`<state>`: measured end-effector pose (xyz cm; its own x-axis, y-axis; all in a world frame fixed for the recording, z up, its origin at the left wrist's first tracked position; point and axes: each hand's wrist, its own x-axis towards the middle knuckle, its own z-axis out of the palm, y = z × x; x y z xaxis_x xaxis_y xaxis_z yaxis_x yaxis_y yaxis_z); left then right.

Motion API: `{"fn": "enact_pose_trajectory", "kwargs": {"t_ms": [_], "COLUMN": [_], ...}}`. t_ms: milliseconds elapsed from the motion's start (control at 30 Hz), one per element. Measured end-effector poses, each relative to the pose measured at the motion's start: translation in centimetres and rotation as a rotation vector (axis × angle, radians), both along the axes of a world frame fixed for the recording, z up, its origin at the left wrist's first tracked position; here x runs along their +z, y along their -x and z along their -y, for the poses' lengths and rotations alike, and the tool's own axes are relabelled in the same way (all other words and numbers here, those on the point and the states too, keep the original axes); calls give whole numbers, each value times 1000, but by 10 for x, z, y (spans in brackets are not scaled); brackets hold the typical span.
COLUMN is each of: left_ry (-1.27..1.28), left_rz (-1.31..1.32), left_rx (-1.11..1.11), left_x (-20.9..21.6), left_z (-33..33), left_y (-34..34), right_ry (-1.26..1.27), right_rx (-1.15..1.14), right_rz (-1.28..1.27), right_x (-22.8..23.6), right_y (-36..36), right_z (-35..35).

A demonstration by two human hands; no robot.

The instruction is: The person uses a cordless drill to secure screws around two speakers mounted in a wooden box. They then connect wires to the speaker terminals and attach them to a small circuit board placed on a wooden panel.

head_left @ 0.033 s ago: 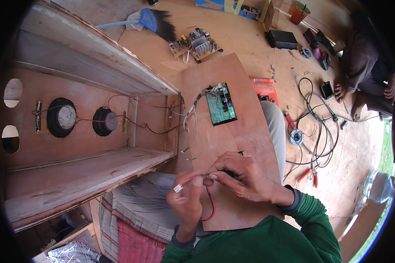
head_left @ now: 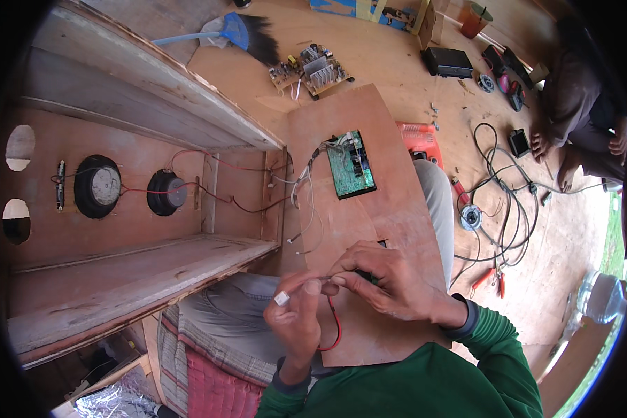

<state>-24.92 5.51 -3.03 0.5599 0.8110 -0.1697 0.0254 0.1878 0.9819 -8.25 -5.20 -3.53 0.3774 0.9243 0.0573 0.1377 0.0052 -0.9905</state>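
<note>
My left hand [head_left: 296,313] and my right hand [head_left: 390,279] meet over the lower part of a thin wooden panel [head_left: 355,279]. Both pinch a thin wire [head_left: 329,279] between thumb and fingers. A small white plug connector [head_left: 281,299] lies against the fingers of my left hand. Below the fingertips a red wire [head_left: 338,327] curves down to the panel. Something dark, partly hidden, sits in the panel beneath my right hand. Farther up the panel, a green circuit board [head_left: 352,167] is set in a cutout, with a bundle of loose wires [head_left: 303,180] at its left.
At left stands an open wooden box [head_left: 139,258] with two speakers [head_left: 97,187] wired inside. Amplifier boards [head_left: 320,73] and a broom [head_left: 244,35] lie beyond. Right are a coiled black cable [head_left: 494,202], red-handled pliers [head_left: 491,279], a water bottle [head_left: 601,296] and another person's hands [head_left: 543,146].
The white connector stays by my left fingers, while the wire leading to it shows less now. Both hands hold nearly the same place.
</note>
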Motion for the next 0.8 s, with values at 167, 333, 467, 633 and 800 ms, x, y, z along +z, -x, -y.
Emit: {"fn": "enact_pose_trajectory", "kwargs": {"t_ms": [167,333,467,633,800], "left_ry": [71,250,316,251,178], "left_rz": [-57,-32,-11,-48,-75], "left_rx": [36,25,42,46,6], "left_x": [4,6,5,5,2], "left_z": [-3,-12,-13,-11,-12], "left_y": [-2,-9,-11,-13,-14], "right_ry": [19,138,144,193,143], "right_rx": [50,95,123,120,65], "right_rz": [-3,-396,-614,-648,-521], "right_x": [-7,-11,-12,-13,-9], "right_y": [0,-5,-6,-7,-9], "right_z": [0,-1,0,-1,-1]}}
